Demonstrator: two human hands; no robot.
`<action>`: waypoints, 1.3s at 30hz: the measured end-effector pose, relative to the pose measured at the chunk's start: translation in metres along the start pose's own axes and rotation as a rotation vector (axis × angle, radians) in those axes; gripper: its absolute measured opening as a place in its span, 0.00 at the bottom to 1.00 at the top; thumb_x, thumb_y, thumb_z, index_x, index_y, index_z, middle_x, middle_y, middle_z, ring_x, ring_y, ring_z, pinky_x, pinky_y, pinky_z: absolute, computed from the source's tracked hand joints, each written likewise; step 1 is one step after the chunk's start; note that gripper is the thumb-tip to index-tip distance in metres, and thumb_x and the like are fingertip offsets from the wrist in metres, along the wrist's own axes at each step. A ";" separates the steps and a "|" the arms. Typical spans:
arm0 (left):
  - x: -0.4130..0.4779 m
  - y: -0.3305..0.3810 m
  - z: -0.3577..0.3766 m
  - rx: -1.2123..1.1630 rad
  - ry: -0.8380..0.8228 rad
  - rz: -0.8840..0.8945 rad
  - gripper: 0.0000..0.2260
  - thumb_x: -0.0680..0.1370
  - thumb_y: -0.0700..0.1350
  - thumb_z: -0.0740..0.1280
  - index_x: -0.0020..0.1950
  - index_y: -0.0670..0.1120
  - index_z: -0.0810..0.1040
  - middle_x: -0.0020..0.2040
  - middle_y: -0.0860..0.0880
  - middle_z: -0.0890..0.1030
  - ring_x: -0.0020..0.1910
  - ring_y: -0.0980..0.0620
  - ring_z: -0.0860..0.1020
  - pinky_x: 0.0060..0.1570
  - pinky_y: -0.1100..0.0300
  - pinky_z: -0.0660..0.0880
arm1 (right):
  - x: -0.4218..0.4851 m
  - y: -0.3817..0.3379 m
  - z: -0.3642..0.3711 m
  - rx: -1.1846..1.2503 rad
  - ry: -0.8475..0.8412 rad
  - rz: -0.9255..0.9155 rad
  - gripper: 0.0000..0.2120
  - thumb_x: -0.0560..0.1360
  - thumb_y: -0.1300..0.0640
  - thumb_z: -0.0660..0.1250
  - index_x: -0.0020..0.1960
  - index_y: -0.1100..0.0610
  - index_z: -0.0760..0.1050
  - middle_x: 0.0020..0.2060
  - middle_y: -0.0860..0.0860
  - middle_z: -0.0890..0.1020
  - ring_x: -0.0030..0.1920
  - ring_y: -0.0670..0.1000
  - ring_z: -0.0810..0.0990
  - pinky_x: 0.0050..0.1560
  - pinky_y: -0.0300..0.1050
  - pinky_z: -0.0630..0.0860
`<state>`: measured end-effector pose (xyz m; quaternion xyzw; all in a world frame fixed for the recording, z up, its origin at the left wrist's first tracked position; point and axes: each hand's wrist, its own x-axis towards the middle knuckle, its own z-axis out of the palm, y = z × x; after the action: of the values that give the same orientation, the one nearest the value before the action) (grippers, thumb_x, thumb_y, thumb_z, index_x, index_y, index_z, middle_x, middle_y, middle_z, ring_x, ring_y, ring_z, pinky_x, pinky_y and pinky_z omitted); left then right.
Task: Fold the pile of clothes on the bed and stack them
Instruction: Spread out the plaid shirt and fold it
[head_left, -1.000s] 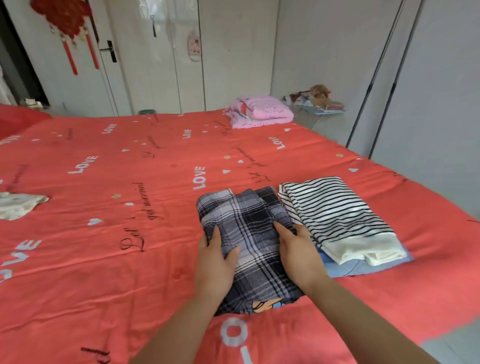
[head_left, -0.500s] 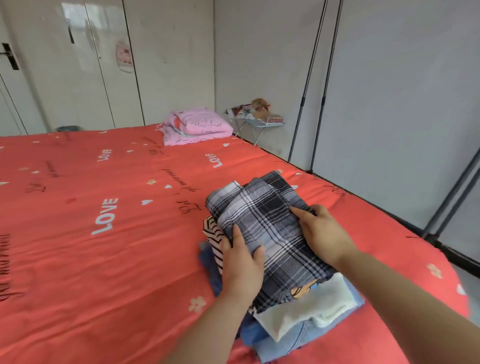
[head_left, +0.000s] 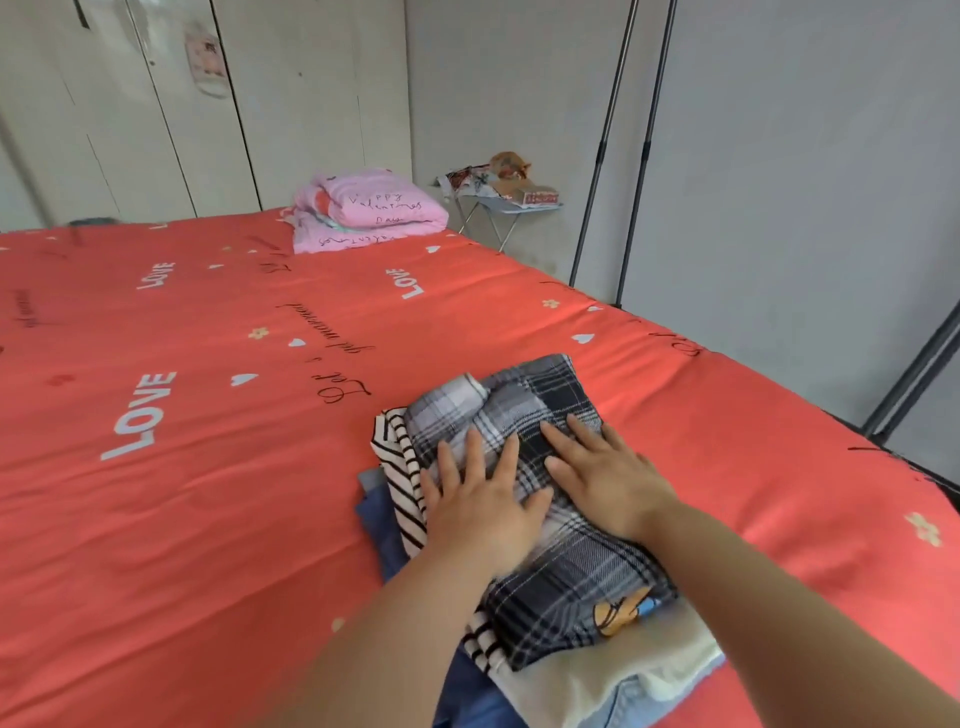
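Nearest to the camera, the stack of folded clothes lay at the close edge of the bed (head_left: 182, 545), a little to the right of the middle. At the bottom was a blue denim piece (head_left: 382, 525). Above it came a black-and-white striped top (head_left: 402, 467), whose cream part (head_left: 587, 680) stuck out toward the camera. On top lay the grey plaid shirt (head_left: 561, 587), with a small cartoon patch (head_left: 618, 613) at its near corner.

Both hands rested flat on the plaid shirt, palms down and fingers straight, holding nothing. The left hand (head_left: 478, 499) and the right hand (head_left: 602, 478) were side by side and very close; I cannot tell if the thumbs touched. I judge that they pressed in this way to flatten the new layer and to push the air out, so that the stack would sit low and not slide. The plaid shirt sat slightly turned on the striped top, so the edges did not match, and a small correction probably remained.

Further away, the red sheet with the white words "LOVE" spread to the left. At the far side of the bed a folded pink quilt (head_left: 369, 208) was placed near the wall, well apart from the stack, probably to leave room for folding. Just beside it, off the bed, stood a small folding table (head_left: 501, 208) with some packets on it. Behind everything were the pale wardrobe doors (head_left: 208, 104) and, at the right, two dark poles (head_left: 608, 130) against a grey cover.
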<state>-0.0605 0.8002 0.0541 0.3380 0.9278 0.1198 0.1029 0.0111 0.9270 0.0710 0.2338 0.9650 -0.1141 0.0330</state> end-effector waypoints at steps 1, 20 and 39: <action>0.003 -0.004 0.010 0.023 -0.023 -0.006 0.30 0.77 0.66 0.45 0.75 0.58 0.37 0.75 0.47 0.33 0.73 0.40 0.33 0.72 0.43 0.37 | 0.003 0.002 0.010 0.007 -0.005 0.012 0.24 0.80 0.41 0.44 0.74 0.37 0.43 0.76 0.44 0.44 0.76 0.55 0.41 0.73 0.60 0.49; -0.094 -0.084 -0.057 0.056 0.269 0.101 0.27 0.77 0.54 0.61 0.74 0.51 0.58 0.72 0.49 0.63 0.70 0.48 0.63 0.68 0.55 0.61 | -0.061 -0.128 -0.008 -0.184 0.161 -0.210 0.24 0.79 0.47 0.54 0.73 0.49 0.55 0.73 0.53 0.58 0.74 0.57 0.51 0.71 0.60 0.50; -0.497 -0.446 -0.122 0.013 0.256 -0.739 0.28 0.77 0.52 0.61 0.74 0.51 0.56 0.71 0.49 0.63 0.69 0.47 0.64 0.65 0.54 0.65 | -0.239 -0.548 0.110 -0.197 -0.111 -0.820 0.25 0.80 0.48 0.55 0.74 0.53 0.55 0.73 0.53 0.58 0.73 0.56 0.56 0.71 0.54 0.58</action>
<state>0.0101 0.1264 0.0942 -0.0360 0.9931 0.1098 0.0203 -0.0272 0.3209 0.1044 -0.1804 0.9811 -0.0377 0.0590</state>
